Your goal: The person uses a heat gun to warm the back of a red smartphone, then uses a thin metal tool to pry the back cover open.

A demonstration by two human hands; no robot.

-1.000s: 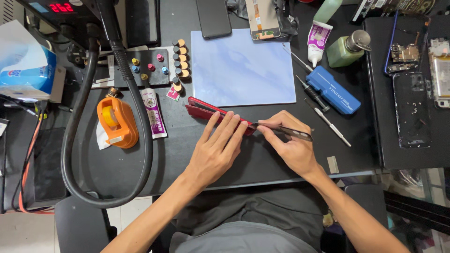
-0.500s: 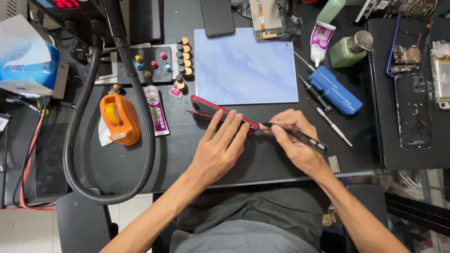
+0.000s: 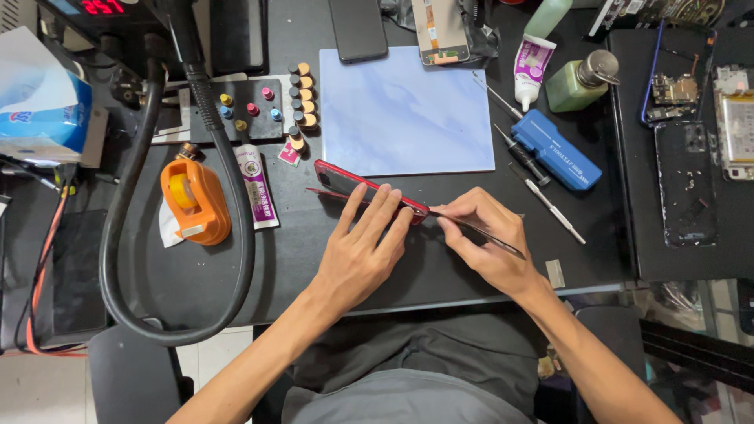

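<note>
Dark matte desk (image 3: 236,275), crowded along its far edge. Left hand (image 3: 357,251), fingers spread flat, presses on a red-framed phone (image 3: 345,184) lying near the desk's middle. Right hand (image 3: 487,243), grip pinching a thin metal pry tool (image 3: 479,234), sets its tip at the phone's right end. Pale blue rectangular mat (image 3: 404,110) lies just beyond. Thick black ribbed hose (image 3: 236,228) loops at left around an orange tape dispenser (image 3: 195,200). Blue case (image 3: 565,149) and slim screwdrivers (image 3: 522,153) lie at right.
</note>
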